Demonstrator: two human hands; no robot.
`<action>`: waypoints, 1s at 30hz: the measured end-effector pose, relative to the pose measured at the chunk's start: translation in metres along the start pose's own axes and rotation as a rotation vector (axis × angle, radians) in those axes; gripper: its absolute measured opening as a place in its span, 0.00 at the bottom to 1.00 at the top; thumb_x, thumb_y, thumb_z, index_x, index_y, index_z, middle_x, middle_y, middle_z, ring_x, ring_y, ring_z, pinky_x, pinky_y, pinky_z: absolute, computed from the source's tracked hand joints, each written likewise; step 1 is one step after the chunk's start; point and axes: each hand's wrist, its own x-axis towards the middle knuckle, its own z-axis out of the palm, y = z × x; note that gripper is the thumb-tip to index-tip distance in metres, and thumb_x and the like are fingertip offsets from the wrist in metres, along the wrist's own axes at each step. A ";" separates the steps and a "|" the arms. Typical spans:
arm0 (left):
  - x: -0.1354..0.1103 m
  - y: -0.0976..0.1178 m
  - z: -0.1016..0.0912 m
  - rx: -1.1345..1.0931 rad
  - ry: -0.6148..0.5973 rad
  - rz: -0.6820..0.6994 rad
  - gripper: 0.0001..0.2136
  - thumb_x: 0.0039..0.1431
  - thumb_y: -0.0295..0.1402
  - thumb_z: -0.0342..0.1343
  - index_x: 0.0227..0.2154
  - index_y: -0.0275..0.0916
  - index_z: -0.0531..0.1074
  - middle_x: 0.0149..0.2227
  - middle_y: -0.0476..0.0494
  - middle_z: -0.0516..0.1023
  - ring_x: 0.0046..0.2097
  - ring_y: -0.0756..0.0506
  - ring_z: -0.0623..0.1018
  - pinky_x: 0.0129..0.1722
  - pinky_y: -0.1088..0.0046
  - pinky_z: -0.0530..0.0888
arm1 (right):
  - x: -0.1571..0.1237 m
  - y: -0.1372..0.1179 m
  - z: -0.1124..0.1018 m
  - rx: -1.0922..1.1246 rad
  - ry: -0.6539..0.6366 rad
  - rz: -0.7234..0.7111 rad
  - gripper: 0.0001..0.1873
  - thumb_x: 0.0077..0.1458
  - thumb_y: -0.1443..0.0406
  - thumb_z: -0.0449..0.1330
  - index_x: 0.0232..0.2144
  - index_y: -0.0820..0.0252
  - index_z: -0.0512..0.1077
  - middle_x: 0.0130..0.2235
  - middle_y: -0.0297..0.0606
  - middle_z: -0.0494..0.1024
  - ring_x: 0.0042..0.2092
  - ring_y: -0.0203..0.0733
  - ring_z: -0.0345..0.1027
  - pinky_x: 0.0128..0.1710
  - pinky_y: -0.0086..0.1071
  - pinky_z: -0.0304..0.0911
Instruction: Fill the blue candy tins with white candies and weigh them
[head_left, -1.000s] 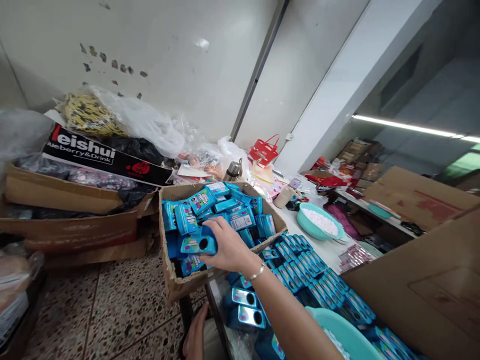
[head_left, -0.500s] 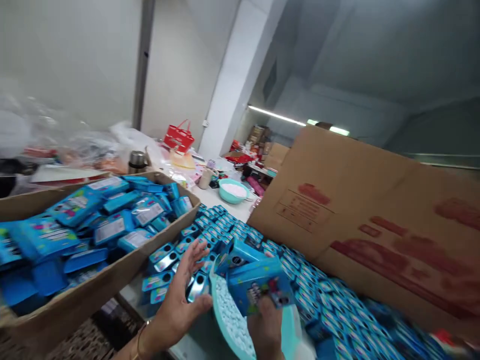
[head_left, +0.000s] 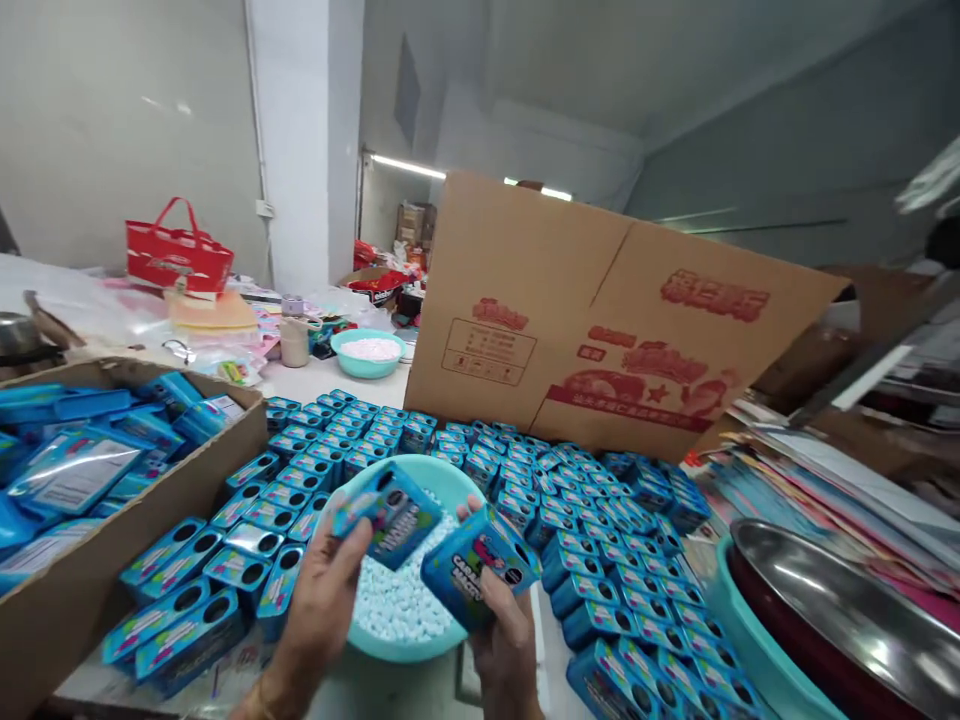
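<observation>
My left hand [head_left: 319, 600] is closed on a small blue candy box [head_left: 390, 515] and holds it over a teal bowl [head_left: 427, 478] of small white candies. My right hand [head_left: 506, 635] grips a second blue box [head_left: 472, 565], tilted, just right of the first and above the bowl's right side. Both hands sit low in the view, close together. Rows of several like blue boxes [head_left: 592, 520] with round holes cover the table around the bowl.
A cardboard box [head_left: 90, 590] full of blue boxes stands at the left. A big upright carton [head_left: 600, 320] blocks the far side. A steel basin [head_left: 840, 610] in a teal tub sits at the right. A second teal bowl [head_left: 369, 352] and a red bag [head_left: 178, 256] lie far back.
My view has swung right from the cardboard box to the table. My left hand, which was reaching into that box, now holds a blue box over the bowl beside my right hand.
</observation>
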 end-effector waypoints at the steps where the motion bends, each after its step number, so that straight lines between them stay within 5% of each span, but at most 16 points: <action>1: 0.006 0.006 -0.005 -0.016 0.066 0.030 0.24 0.47 0.39 0.67 0.48 0.40 0.71 0.41 0.44 0.81 0.45 0.40 0.79 0.47 0.62 0.76 | 0.002 -0.003 -0.006 -0.101 0.044 -0.039 0.33 0.46 0.57 0.67 0.55 0.53 0.68 0.47 0.41 0.78 0.47 0.51 0.72 0.50 0.47 0.66; 4: 0.016 0.020 -0.018 0.041 0.137 0.019 0.26 0.44 0.40 0.68 0.47 0.40 0.72 0.37 0.46 0.81 0.39 0.42 0.80 0.40 0.67 0.78 | 0.006 -0.011 -0.015 -0.352 0.073 -0.107 0.32 0.45 0.59 0.70 0.53 0.55 0.68 0.48 0.41 0.78 0.46 0.48 0.73 0.49 0.43 0.67; 9: -0.003 0.011 -0.023 0.255 -0.249 -0.211 0.35 0.42 0.46 0.68 0.55 0.41 0.66 0.34 0.44 0.80 0.30 0.44 0.79 0.29 0.72 0.75 | 0.002 -0.008 -0.001 -0.450 -0.075 -0.040 0.28 0.48 0.55 0.67 0.50 0.58 0.68 0.43 0.39 0.78 0.42 0.45 0.73 0.45 0.37 0.69; 13: -0.008 -0.004 -0.023 0.467 -0.357 -0.093 0.34 0.40 0.49 0.68 0.51 0.39 0.71 0.36 0.42 0.78 0.37 0.40 0.79 0.36 0.69 0.76 | -0.011 0.003 0.005 -0.514 -0.091 0.009 0.29 0.52 0.50 0.63 0.53 0.56 0.64 0.49 0.40 0.75 0.50 0.47 0.69 0.52 0.38 0.64; 16: -0.001 -0.009 -0.026 0.587 -0.334 0.069 0.33 0.38 0.51 0.68 0.49 0.40 0.74 0.47 0.40 0.76 0.50 0.35 0.74 0.50 0.65 0.72 | -0.020 0.013 0.007 -0.479 -0.121 0.032 0.33 0.56 0.44 0.53 0.57 0.53 0.59 0.56 0.42 0.70 0.57 0.49 0.64 0.57 0.39 0.59; 21: -0.010 -0.017 -0.032 0.489 -0.328 -0.087 0.41 0.45 0.56 0.62 0.60 0.42 0.63 0.56 0.37 0.72 0.59 0.31 0.68 0.60 0.55 0.64 | -0.027 0.019 0.021 -0.322 -0.387 0.038 0.53 0.40 0.36 0.60 0.61 0.53 0.50 0.57 0.45 0.68 0.55 0.56 0.65 0.57 0.45 0.60; 26: -0.027 -0.015 -0.036 0.305 -0.284 -0.264 0.43 0.38 0.54 0.66 0.58 0.40 0.65 0.52 0.34 0.75 0.56 0.29 0.72 0.55 0.54 0.69 | -0.024 0.001 0.029 -0.574 -0.456 -0.067 0.44 0.47 0.40 0.59 0.60 0.52 0.55 0.57 0.44 0.63 0.57 0.54 0.61 0.59 0.44 0.56; 30: -0.010 0.025 -0.037 0.290 -0.034 -0.204 0.39 0.29 0.42 0.72 0.51 0.39 0.71 0.42 0.38 0.81 0.43 0.31 0.80 0.40 0.60 0.78 | 0.029 0.001 0.022 -0.756 -0.728 -0.090 0.29 0.60 0.46 0.49 0.59 0.49 0.62 0.57 0.41 0.63 0.60 0.48 0.57 0.61 0.41 0.51</action>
